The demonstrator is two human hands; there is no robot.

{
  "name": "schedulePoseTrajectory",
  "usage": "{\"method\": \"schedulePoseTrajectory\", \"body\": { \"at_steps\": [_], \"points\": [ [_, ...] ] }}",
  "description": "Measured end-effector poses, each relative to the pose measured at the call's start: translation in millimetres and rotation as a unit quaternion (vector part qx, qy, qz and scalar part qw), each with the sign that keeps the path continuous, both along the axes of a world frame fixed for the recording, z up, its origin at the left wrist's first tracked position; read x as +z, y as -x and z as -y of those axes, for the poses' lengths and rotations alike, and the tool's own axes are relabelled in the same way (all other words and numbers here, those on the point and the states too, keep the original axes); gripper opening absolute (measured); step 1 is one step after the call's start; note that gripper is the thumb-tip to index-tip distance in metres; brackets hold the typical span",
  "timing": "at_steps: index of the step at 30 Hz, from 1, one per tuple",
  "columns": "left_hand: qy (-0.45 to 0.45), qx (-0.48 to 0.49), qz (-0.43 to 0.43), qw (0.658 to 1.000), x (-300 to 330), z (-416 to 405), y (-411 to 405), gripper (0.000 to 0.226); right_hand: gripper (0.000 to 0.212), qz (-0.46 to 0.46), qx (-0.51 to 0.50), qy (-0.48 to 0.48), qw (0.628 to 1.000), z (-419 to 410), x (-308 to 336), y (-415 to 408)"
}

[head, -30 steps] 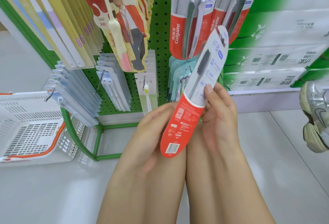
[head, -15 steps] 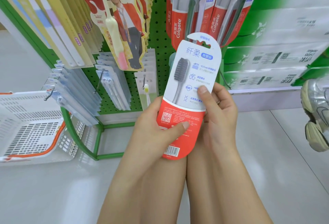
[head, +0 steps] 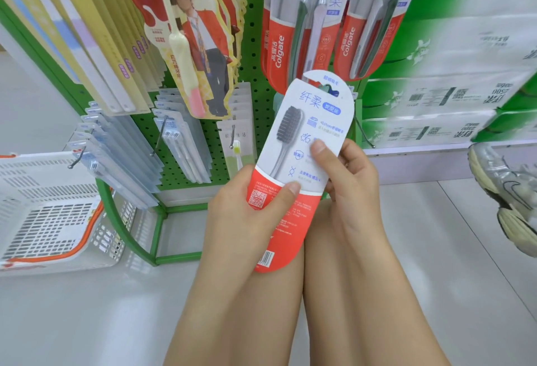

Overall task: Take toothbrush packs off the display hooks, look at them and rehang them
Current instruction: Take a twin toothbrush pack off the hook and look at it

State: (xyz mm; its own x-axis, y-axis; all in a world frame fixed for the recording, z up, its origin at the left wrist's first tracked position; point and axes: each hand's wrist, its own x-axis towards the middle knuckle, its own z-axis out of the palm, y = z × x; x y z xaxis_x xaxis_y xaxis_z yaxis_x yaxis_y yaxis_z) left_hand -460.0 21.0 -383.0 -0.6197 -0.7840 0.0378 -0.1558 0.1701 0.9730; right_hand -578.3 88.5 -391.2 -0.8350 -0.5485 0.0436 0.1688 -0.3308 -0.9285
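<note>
A red-and-white toothbrush pack (head: pixel 302 145) is held in front of the green pegboard display (head: pixel 255 54), its printed back with a QR code and barcode facing me. My left hand (head: pixel 247 214) grips its lower red part, thumb across the card. My right hand (head: pixel 348 188) holds the right edge, thumb pressed on the white part. More red Colgate packs (head: pixel 293 31) hang on hooks just above it. A bare hook (head: pixel 363 133) juts out to the right of the pack.
Yellow packs (head: pixel 96 46), a red-and-yellow pack with a printed figure (head: pixel 189 31) and pale blue packs (head: pixel 122 162) hang to the left. A white slotted basket (head: pixel 49 208) sits on the floor at left. Green-and-white boxes (head: pixel 453 89) fill the right shelf. Someone's sneaker (head: pixel 508 197) stands at far right.
The pack turned from edge-on to its printed back facing me. My left thumb came round onto the front of the card. Both hands stay at about the same height.
</note>
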Motion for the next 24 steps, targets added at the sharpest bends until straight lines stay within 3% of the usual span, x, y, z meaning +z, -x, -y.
{"method": "schedulePoseTrajectory", "body": {
  "at_steps": [9, 16, 19, 24],
  "points": [
    [-0.009, -0.036, 0.000, 0.999, -1.4, -1.7, 1.8, 0.011, 0.025, 0.093, -0.026, -0.015, 0.995, 1.6, 1.0, 5.7],
    [-0.018, -0.040, -0.062, 0.997, 2.4, -1.0, 2.3, 0.021, 0.025, 0.025, -0.103, -0.011, 0.994, -5.3, 10.2, 4.1],
    [0.034, -0.026, -0.076, 0.996, 5.4, -2.7, 2.6, 0.019, 0.029, -0.019, -0.124, -0.019, 0.992, -16.0, 18.4, 4.6],
    [0.154, -0.050, -0.009, 0.987, 5.3, -16.7, 6.2, 0.041, 0.023, -0.054, -0.010, -0.034, 0.998, -25.2, 29.2, -3.4]
  ]
}}
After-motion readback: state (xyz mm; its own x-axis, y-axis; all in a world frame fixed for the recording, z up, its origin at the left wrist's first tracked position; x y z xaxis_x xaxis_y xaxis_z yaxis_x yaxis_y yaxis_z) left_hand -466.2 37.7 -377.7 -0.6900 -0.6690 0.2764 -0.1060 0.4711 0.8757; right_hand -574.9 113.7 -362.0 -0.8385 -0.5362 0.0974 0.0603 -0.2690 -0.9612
